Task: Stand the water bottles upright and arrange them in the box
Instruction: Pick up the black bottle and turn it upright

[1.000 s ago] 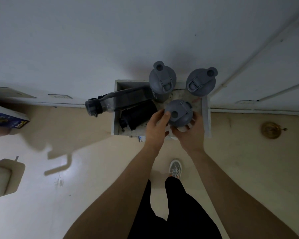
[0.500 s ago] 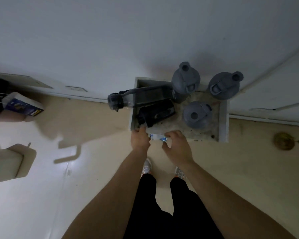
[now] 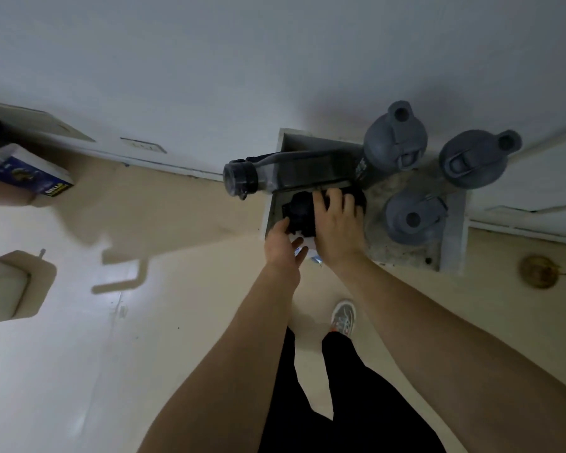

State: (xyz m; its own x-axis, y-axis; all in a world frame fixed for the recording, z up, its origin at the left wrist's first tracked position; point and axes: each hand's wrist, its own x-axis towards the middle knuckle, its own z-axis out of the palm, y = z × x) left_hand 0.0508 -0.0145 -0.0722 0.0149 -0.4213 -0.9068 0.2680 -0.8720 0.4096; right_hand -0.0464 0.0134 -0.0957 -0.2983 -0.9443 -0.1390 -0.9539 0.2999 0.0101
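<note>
1. We see a shallow white open-top box (image 3: 453, 237) on the beige floor against the white wall; its floor is mottled and dirty.
2. 3 grey plastic water bottles with flip-cap lids stand upright in the right half: back-left bottle (image 3: 395, 140), back-right bottle (image 3: 474, 160), front bottle (image 3: 412, 217). The 2 back ones sit at the wall side; the front one is just beside them, apart from both hands.
3. A long translucent dark-grey bottle with a dark screw cap (image 3: 288, 173) lies on its side across the box's left rim, cap end sticking out past the rim, base end up against the back-left bottle.
4. A black bottle lying on its side (image 3: 299, 209) sits in the box's left front part, just under the long one.
5. Right hand (image 3: 335, 223) is draped over the black bottle's body, fingers curled over its far side, so it is gripping that bottle.
6. Left hand (image 3: 283, 245) is at the black bottle's cap end, thumb touching it; fingers look half-curled (we cannot tell whether they actually clamp it).
7. Under the hands, a small white-and-blue scrap (image 3: 314, 256) shows at the box's front edge.
8. Off-task: a blue-and-yellow printed carton (image 3: 30, 173) far left, a round brass floor fitting (image 3: 539, 271) right of the box, 1 grey sneaker (image 3: 343, 317) below.
</note>
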